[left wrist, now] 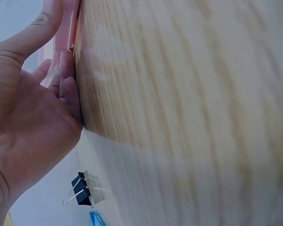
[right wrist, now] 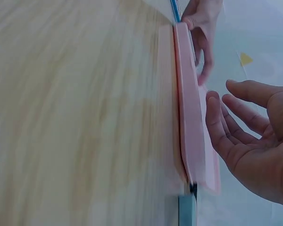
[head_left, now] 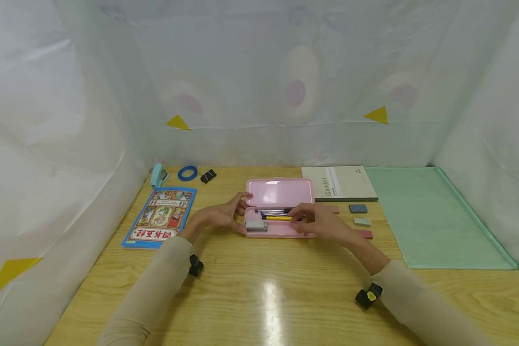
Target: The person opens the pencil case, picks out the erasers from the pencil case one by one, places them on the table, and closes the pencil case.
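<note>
Both your hands sit at the open pink case [head_left: 279, 211] mid-counter [head_left: 259, 288]: left hand [head_left: 222, 216] fingers grip its left end, right hand [head_left: 317, 222] fingers relaxed over the pens [head_left: 276, 214]. Erasers [head_left: 358, 208] lie just right, a booklet [head_left: 161, 216] left.

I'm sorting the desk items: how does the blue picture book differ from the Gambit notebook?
The picture book has a bright blue cover full of coloured pictures; the Gambit notebook is plain beige with small print. The book lies left of the open pink pencil case, near the left hand; the notebook lies at the case's right rear, beside the green mat. Both lie flat and closed on the wooden table.
</note>
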Action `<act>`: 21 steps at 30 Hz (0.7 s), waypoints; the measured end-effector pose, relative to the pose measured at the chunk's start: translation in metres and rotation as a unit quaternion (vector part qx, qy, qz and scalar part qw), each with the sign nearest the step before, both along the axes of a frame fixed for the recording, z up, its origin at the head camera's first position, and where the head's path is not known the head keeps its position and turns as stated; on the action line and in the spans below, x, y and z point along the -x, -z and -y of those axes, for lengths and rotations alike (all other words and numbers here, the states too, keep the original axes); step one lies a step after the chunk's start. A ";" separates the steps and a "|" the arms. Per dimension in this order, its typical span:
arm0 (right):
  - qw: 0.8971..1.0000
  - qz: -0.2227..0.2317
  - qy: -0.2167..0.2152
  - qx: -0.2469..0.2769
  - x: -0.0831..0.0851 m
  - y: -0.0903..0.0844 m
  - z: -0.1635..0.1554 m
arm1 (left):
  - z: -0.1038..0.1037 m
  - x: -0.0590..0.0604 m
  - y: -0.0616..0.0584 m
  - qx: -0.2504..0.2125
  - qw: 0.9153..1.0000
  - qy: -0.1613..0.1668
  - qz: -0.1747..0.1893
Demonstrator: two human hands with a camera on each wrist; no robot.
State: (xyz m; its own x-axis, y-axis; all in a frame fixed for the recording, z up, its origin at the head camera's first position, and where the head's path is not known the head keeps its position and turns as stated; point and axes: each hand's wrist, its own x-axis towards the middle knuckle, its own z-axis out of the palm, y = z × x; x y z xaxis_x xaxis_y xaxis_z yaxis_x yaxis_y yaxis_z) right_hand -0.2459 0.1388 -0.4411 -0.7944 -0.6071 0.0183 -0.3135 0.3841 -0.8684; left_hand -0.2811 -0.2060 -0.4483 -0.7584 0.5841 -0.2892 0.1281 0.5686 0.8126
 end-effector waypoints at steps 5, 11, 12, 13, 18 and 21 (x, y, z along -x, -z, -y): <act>1.000 0.006 -0.011 0.018 0.003 0.006 0.032 | 0.000 -0.001 -0.001 0.004 1.000 -0.002 0.002; 0.999 0.023 -0.019 0.023 0.005 0.007 0.061 | 0.000 -0.001 0.000 0.001 1.000 -0.001 -0.003; 0.999 0.027 -0.023 0.030 0.005 0.007 0.065 | -0.001 -0.001 0.000 0.000 1.000 -0.001 -0.003; 0.999 0.032 -0.025 0.033 0.006 0.007 0.068 | -0.001 -0.001 0.000 -0.001 1.000 0.000 -0.004; 1.000 0.010 -0.026 0.013 0.010 0.011 0.084 | -0.001 -0.002 -0.001 0.003 1.000 0.000 -0.002; 0.999 -0.036 -0.019 -0.018 0.011 0.012 0.092 | -0.001 -0.002 -0.002 0.007 1.000 -0.001 -0.002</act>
